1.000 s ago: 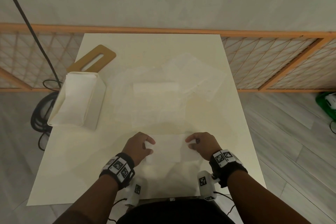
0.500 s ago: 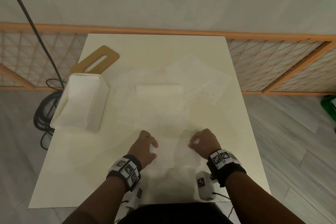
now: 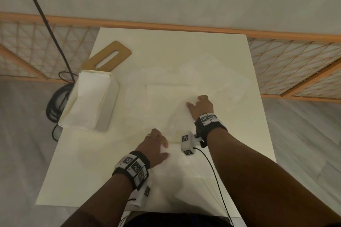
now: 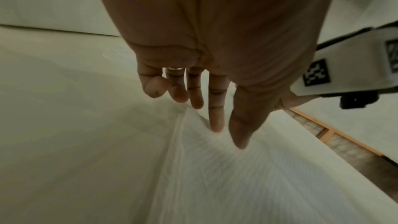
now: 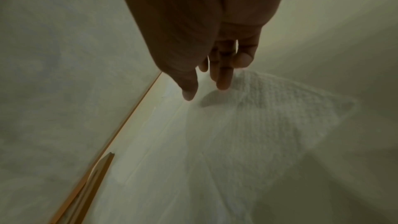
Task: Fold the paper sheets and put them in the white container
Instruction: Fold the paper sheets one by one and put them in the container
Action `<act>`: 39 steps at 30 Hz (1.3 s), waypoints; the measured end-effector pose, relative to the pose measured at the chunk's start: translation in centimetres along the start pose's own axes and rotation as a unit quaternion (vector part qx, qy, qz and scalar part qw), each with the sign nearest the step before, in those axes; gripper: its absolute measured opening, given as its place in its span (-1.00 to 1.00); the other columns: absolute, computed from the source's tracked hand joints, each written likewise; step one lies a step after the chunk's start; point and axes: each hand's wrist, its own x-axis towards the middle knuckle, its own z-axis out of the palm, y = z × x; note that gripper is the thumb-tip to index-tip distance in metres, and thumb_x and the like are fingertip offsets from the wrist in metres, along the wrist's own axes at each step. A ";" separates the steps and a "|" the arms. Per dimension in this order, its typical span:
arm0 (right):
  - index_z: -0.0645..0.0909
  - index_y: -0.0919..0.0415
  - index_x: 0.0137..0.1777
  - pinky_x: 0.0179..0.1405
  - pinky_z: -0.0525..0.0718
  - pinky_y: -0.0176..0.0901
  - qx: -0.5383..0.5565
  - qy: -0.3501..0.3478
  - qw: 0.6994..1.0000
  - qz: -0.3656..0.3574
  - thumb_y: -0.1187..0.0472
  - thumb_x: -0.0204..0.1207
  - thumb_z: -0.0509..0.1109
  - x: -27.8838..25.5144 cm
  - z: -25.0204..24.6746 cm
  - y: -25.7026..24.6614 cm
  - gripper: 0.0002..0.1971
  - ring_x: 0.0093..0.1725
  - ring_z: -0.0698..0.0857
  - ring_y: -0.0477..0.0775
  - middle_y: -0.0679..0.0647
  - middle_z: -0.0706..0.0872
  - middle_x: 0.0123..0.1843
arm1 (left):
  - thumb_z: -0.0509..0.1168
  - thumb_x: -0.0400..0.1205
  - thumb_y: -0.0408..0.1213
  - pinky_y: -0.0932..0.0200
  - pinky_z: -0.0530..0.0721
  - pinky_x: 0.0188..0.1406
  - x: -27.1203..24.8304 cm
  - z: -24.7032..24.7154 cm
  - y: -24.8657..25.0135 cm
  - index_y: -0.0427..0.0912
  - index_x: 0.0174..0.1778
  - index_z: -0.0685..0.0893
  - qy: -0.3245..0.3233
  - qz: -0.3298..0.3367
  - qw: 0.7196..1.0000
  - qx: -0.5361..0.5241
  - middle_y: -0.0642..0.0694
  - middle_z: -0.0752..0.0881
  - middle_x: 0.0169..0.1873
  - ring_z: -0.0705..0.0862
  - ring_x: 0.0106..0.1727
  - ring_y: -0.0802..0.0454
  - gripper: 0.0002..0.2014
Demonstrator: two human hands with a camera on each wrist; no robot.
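A thin white paper sheet (image 3: 175, 121) lies near the table's front, its right part lifted in an arch. My left hand (image 3: 155, 143) rests on its near left part, straight fingertips (image 4: 216, 125) pressing the textured sheet (image 4: 215, 176) flat. My right hand (image 3: 200, 105) is further out over the table and holds the raised corner of the sheet (image 5: 280, 117) at its outer fingers; the thumb (image 5: 189, 94) stays off the paper. The white container (image 3: 110, 101) stands at the left with folded paper inside.
More loose sheets (image 3: 217, 79) and a folded piece (image 3: 166, 91) lie spread over the middle and back right of the white table (image 3: 83, 171). A slotted wooden board (image 3: 107, 56) lies behind the container. An orange lattice fence (image 3: 295, 72) and black cables (image 3: 55, 101) border the table.
My right hand has moved forward and away from me, lifting the sheet's right edge. The left hand has stayed low on the sheet, shifting slightly right.
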 end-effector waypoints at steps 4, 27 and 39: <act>0.49 0.20 0.45 0.23 0.64 -0.07 -0.001 0.008 0.999 0.034 0.10 0.53 0.58 1.4 0.3 -0.5 -0.45 0.32 0.70 0.27 0.21 0.72 0.34 | 0.47 0.60 -0.15 0.05 0.61 0.28 0.2 -1.7 -0.5 0.06 -0.05 0.70 0.072 0.013 0.994 -0.075 0.06 0.56 0.10 0.62 0.09 0.11 -0.92; 0.70 0.39 0.01 -0.22 0.68 0.01 0.512 -0.277 0.803 0.130 0.34 0.26 0.14 -10.5 -9.0 2.6 -0.61 -0.22 0.71 0.33 0.30 0.71 -0.14 | 0.52 0.43 -0.24 -0.11 0.62 0.16 1.9 -6.5 3.1 -0.11 -0.07 0.73 -0.030 -0.102 0.736 -0.668 -0.06 0.81 -0.21 0.80 -0.03 -0.13 -0.81; 0.60 0.38 0.24 -0.11 0.71 0.06 0.540 -0.243 0.795 0.132 0.40 0.30 0.11 -12.1 -9.7 5.3 -0.51 -0.14 0.71 0.35 0.32 0.70 -0.03 | 0.57 0.44 -0.48 -0.07 0.81 -0.03 0.7 -5.7 4.1 -0.14 0.25 0.72 -0.066 -0.026 0.786 -0.614 -0.22 0.84 0.05 0.84 0.04 -0.17 -0.54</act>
